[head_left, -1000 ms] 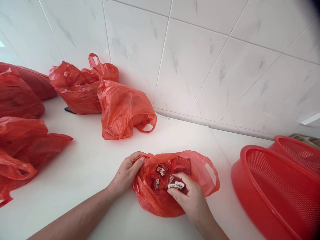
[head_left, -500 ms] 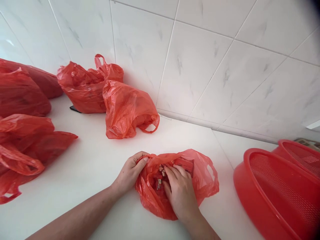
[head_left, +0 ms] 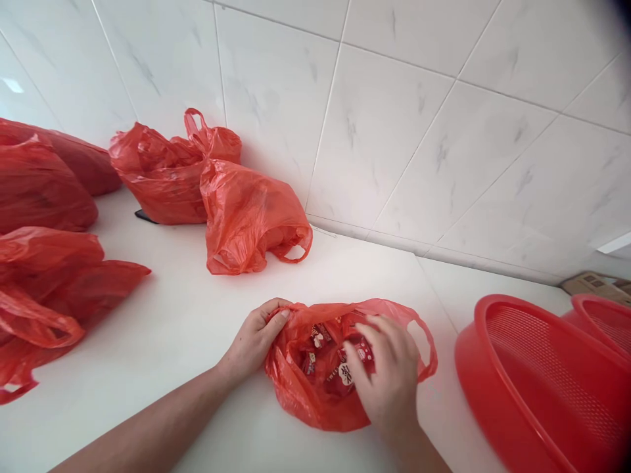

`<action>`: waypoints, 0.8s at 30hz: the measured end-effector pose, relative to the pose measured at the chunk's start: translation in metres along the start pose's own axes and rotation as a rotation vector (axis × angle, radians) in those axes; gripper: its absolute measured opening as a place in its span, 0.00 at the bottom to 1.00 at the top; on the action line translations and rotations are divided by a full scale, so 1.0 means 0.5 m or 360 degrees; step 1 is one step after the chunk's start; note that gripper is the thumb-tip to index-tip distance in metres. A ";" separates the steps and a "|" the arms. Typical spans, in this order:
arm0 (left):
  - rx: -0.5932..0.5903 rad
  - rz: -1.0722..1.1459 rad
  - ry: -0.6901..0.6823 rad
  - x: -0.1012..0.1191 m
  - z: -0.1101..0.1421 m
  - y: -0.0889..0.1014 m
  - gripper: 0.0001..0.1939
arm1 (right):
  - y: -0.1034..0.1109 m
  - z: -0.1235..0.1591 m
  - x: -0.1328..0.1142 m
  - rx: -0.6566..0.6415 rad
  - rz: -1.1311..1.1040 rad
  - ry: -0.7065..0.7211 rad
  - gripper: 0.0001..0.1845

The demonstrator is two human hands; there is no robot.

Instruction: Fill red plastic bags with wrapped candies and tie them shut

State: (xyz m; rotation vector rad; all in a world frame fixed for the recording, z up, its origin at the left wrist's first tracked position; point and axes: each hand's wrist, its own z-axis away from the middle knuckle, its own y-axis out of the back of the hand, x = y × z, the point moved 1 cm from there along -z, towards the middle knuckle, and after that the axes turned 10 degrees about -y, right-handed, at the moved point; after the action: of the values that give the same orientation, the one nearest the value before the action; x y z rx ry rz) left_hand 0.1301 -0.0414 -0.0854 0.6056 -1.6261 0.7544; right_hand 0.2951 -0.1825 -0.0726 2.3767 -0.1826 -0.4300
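Observation:
An opened red plastic bag (head_left: 315, 401) lies on the white surface before me, its mouth facing up. My left hand (head_left: 256, 338) is closed on the left edge of its rim, thumb on top. Inside the bag are several small dark-red packets (head_left: 340, 374) with white and yellow print. Over the right part of the mouth hovers my right hand (head_left: 392, 368), its thumb and fingers apart and slightly blurred. Nothing shows between those fingers. The hand hides part of the packets and the right side of the bag.
Two filled red plastic bags (head_left: 259, 213) stand against the tiled wall (head_left: 384, 118). More red bags (head_left: 44, 282) lie at the left. Red perforated baskets (head_left: 497, 368) stand at the right, a cardboard box (head_left: 594, 286) behind them. A dark flat object (head_left: 145, 216) sticks out under one bag.
My right hand has lifted out of the packets and moved right, its fingers spreading. More packets now show in the bag. My left hand keeps its grip on the rim.

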 end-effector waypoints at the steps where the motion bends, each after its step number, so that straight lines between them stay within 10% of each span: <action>1: 0.0016 0.0006 -0.0003 -0.001 0.000 0.000 0.14 | 0.012 -0.006 0.013 0.0103 0.0073 -0.0016 0.16; 6: 0.0039 0.0078 -0.0018 0.004 0.000 -0.005 0.14 | 0.053 -0.034 0.071 0.0383 0.0273 -0.0294 0.24; 13: 0.0100 -0.0288 -0.0026 0.037 0.027 -0.006 0.25 | 0.072 0.005 0.102 -0.0180 -0.0213 -0.1210 0.40; 20: -0.0318 -0.0615 0.0124 0.101 0.051 0.021 0.35 | 0.126 -0.001 0.092 -0.0638 -0.0589 -0.1219 0.14; 24: -0.0087 -0.0186 -0.0217 0.195 0.017 0.025 0.30 | 0.206 -0.088 0.063 -0.0117 -0.1105 -0.1272 0.12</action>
State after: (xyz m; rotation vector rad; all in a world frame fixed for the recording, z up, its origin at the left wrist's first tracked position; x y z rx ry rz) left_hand 0.0978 -0.0380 0.0076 0.7195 -1.7142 0.5916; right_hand 0.3388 -0.2395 0.0191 2.0103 0.3118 -1.6638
